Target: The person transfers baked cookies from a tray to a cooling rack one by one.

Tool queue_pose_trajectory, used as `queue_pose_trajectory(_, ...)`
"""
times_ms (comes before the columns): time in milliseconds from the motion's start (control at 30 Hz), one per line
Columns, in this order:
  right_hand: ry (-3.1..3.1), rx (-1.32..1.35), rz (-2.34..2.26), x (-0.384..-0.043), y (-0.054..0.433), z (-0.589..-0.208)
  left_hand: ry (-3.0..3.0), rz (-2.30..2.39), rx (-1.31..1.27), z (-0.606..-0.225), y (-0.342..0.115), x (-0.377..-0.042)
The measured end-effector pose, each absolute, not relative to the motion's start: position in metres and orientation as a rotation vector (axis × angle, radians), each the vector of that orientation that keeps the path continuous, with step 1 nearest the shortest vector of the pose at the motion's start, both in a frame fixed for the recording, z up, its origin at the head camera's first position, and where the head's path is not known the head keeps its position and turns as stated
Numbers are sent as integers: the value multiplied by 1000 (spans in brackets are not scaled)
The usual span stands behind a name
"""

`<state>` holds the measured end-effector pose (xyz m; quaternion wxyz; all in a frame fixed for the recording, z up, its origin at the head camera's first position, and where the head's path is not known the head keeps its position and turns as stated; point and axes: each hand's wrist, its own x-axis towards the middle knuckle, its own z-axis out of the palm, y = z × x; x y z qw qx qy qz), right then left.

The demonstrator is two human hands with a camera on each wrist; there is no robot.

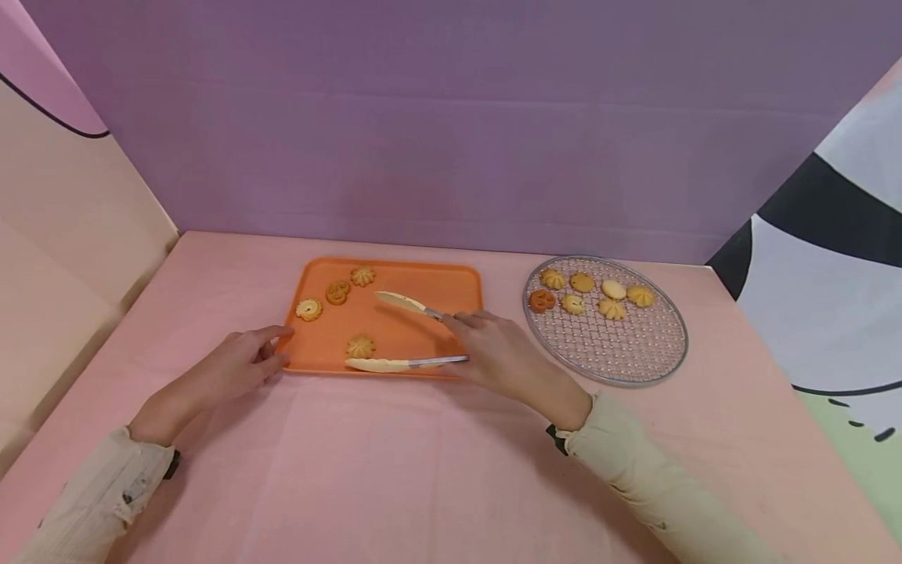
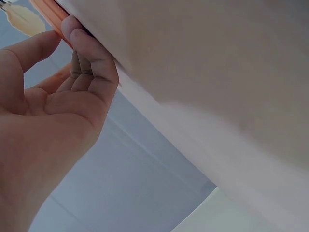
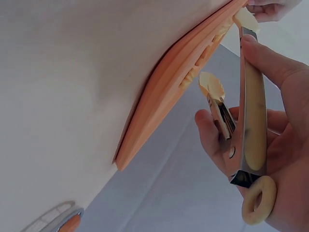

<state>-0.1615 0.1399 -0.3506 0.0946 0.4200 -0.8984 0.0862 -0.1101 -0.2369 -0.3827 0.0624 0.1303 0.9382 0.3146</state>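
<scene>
My right hand (image 1: 503, 352) grips a pair of metal tongs (image 3: 254, 106) with cream-coloured tips, its thumb along one arm. The tongs are spread over an orange tray (image 1: 416, 274). Beside the lower tip, near the tray's front edge, lies a swirled cookie (image 1: 361, 346). Farther back on the tray sit another swirled cookie (image 1: 362, 276), a pretzel-shaped cookie (image 1: 338, 292) and a pale ring-like cookie (image 1: 308, 309). At the tray's left edge, my left hand (image 1: 236, 364) pinches the rim between thumb and fingers.
A round wire rack (image 1: 634, 360) stands to the tray's right, with several cookies in two rows across its back half, among them a reddish pretzel-shaped cookie (image 1: 542, 301). A purple backdrop (image 1: 451, 157) rises behind the pink tabletop (image 1: 352, 470).
</scene>
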Motion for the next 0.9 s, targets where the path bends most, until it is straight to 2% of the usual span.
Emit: queue_pose_trajectory(900, -2647, 1313, 220, -144, 122, -357, 2835, 941, 395, -382, -237, -109)
